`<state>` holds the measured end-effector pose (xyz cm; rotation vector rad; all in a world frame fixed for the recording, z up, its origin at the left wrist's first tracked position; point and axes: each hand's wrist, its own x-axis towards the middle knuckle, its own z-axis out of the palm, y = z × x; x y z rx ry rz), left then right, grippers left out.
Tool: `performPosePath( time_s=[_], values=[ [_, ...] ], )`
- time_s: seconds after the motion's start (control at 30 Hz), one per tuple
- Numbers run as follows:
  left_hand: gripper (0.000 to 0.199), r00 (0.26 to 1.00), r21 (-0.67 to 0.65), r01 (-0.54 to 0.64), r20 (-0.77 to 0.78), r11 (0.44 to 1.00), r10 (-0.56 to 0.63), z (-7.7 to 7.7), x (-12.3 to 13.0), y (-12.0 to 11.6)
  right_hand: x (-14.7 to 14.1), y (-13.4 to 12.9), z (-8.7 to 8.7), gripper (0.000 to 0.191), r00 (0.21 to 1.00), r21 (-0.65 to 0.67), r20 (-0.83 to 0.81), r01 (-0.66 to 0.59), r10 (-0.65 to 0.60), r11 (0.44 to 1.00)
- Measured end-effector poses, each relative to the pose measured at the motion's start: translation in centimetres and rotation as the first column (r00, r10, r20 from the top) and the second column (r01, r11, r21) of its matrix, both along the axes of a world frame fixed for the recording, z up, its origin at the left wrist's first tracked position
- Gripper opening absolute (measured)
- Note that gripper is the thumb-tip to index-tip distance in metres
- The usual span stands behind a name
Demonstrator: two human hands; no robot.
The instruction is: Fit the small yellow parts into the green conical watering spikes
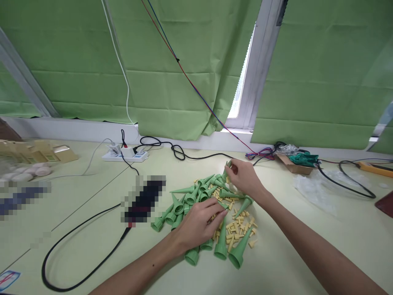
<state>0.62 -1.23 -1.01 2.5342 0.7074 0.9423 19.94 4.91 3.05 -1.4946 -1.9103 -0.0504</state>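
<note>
A heap of hollow green cone-shaped nozzles [241, 248] lies on the table, mixed with many small yellow stepped plastic pieces [236, 229]. Over the middle of the heap, my left hand [202, 221] has its fingers closed in a pinch around a green nozzle, of which only a small part shows between the fingertips. Farther back, my right hand [244, 175] pinches another green nozzle [226, 168] between thumb and fingers. A bit of yellow shows just below that nozzle, and I cannot tell whether it is attached. My fingers hide part of both nozzles.
A pixelated dark device [145, 198] with a black cable lies left of the heap. Behind stands a white power strip [125, 155]. Boxes [46, 151] are at far left. To the right are a small cardboard box [291, 164], clear plastic bags [315, 192] and cables.
</note>
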Motion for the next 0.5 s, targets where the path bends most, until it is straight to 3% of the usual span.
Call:
performPosePath(
  time_s=[0.2, 0.33, 0.5],
  values=[
    [0.023, 0.999, 0.053, -0.003, -0.033, 0.999, 0.005, -0.1, -0.1, 0.1, -2.9, 5.1, 0.6, 0.010, 0.993, -0.087, 0.117, 0.033, -0.023, 0.996],
    [0.025, 0.998, 0.058, -0.008, -0.055, 0.998, 0.011, -0.2, -0.2, 0.1, -3.8, 7.8, -0.4, 0.017, 0.985, -0.151, 0.161, 0.083, -0.059, 0.985],
    [0.026, 0.995, 0.063, -0.006, -0.098, 0.998, 0.012, -0.4, -0.2, 0.1, -3.7, 9.1, -1.9, 0.015, 0.975, -0.227, 0.209, 0.118, -0.070, 0.967]
  ],
)
